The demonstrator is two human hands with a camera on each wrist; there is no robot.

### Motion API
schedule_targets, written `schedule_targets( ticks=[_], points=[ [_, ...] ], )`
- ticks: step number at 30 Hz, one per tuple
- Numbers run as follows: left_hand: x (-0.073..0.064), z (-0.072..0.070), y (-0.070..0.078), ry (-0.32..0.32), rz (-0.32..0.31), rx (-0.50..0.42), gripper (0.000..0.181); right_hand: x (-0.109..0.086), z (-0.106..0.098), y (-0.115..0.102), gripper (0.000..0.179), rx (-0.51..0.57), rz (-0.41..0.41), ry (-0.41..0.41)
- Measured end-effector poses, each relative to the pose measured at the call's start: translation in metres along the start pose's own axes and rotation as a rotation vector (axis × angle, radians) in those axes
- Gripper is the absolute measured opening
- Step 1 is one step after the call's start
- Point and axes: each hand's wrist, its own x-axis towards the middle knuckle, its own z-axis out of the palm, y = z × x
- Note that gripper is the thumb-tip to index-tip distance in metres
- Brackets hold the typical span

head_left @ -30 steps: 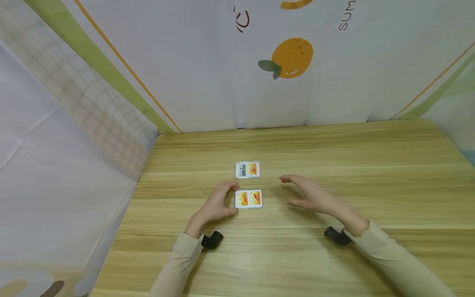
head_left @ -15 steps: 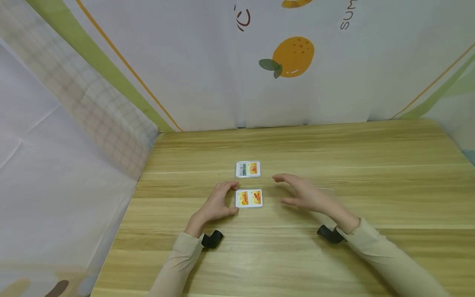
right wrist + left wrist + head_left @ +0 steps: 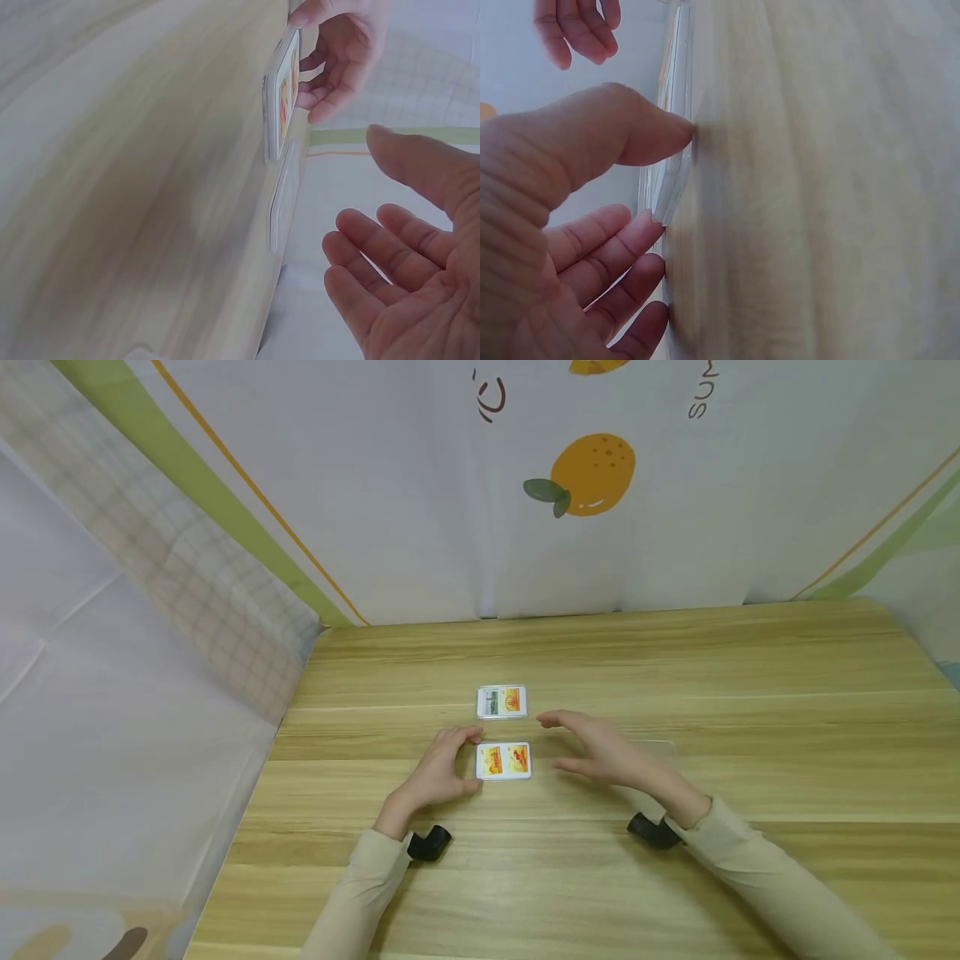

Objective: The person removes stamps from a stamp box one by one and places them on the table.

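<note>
Two flat, clear plastic card cases lie on the wooden table, one behind the other. The nearer card case bears two orange-and-yellow pictures on white. My left hand holds this case by its left end, thumb at the near edge and fingertips at the far edge. The farther card case shows one green-grey picture and one orange picture; neither hand is on it. To the right of both, my right hand hovers over the table with thumb and fingers spread apart and nothing between them.
A clear, thin-edged flat piece lies under my right hand and forearm, mostly hidden. The wooden table meets a white cloth printed with an orange fruit at the back. Another cloth hangs at the left.
My right hand has moved left, nearer to the two cases, and stays spread. My left hand and both cases have not visibly moved.
</note>
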Motion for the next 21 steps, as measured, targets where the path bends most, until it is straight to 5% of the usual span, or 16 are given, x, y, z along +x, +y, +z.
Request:
schedule_targets(
  ticks=[21],
  points=[
    [0.000, 0.000, 0.000, 0.001, -0.009, -0.002, 0.073, 0.012, 0.008, -0.009, 0.056, 0.058, 0.024, -0.034]
  ],
)
